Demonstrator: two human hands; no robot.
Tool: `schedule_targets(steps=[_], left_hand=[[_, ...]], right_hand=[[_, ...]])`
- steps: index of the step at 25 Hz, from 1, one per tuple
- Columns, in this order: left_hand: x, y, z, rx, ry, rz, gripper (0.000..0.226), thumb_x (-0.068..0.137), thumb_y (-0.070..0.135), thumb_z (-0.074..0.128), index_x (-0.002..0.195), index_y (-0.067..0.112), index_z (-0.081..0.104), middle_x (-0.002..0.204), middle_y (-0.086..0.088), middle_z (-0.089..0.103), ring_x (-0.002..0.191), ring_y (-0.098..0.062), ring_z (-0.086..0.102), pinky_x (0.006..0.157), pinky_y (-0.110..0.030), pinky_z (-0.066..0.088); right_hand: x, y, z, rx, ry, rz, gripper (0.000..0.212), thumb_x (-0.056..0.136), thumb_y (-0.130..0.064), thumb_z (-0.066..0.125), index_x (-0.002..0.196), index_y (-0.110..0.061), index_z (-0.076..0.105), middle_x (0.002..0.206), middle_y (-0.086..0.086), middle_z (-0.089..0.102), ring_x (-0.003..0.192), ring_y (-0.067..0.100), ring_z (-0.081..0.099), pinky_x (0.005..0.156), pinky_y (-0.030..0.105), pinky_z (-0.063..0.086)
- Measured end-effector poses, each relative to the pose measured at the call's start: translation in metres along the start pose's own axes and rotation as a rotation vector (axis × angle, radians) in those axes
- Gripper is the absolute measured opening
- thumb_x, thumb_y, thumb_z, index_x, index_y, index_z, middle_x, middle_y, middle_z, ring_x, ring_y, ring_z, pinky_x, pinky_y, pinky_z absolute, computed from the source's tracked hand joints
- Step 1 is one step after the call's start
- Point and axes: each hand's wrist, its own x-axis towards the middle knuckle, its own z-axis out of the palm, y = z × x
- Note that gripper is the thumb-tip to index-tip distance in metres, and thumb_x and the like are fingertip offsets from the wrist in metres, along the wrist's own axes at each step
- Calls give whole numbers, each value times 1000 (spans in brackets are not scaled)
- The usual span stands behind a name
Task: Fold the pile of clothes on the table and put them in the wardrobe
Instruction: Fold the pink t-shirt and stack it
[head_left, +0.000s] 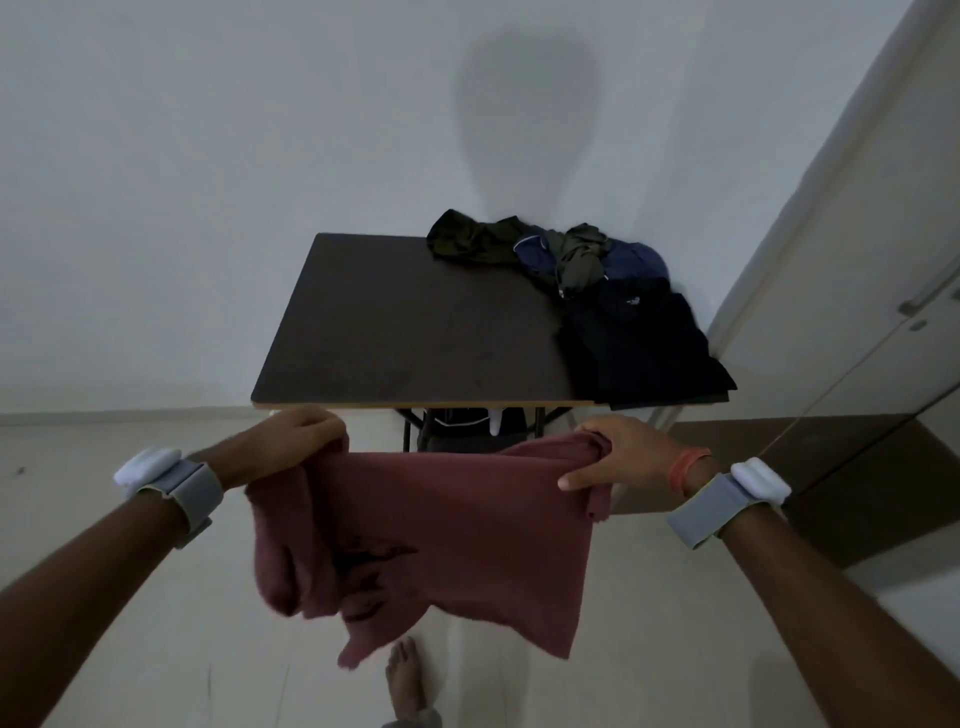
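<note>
We hold the maroon shirt (441, 525) in the air just in front of the tabletop (405, 322), below its near edge. Left grip (296, 441) is curled round one bunched top corner. Right grip (618, 457) pinches the other. The cloth hangs limp, twisted under the left grip. We judge it light, soft and unlikely to slip. Best taken at the shoulder seams and spread flat. The unfolded pile (561, 254) sits at the tabletop's far right corner, and a dark garment (644, 343) lies at its near right.
</note>
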Motion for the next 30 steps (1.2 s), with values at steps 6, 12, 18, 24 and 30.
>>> schedule_targets(steps=[6,12,18,24,30], left_hand=[[109,33,-97,427,-358,6,58,62,63,88,67,15,56,62,7,59,57,-9,54,58,-28,43],[236,113,-205,775,304,66,15,78,21,76,92,14,78,79,-7,69,76,-29,64,69,-31,48],[304,179,-275,692,1120,185,22,73,13,58,93,13,66,83,-24,65,76,-47,61,68,-43,43],[326,135,-254,751,978,374,32,67,30,49,94,16,59,75,-16,65,68,-43,63,60,-41,43],[321,29,-133,726,458,295,45,61,44,45,95,23,65,77,-4,71,73,-37,68,61,-35,49]], right_hand=[[115,-60,-89,-209,-4,8,31,87,-43,76,67,-20,65,64,-7,62,57,7,58,59,28,49],[227,-118,-207,-103,242,61,29,95,-39,65,85,-13,72,90,9,72,82,27,67,74,34,51],[300,-170,-306,-85,981,-254,16,86,-16,49,79,-19,63,78,0,64,80,25,60,69,30,40],[341,-121,-288,-26,940,-348,18,82,-18,52,87,-18,69,78,-2,65,77,20,60,68,30,43],[340,-17,-193,-117,569,-175,6,78,-11,67,74,-13,64,69,5,62,68,27,60,62,37,43]])
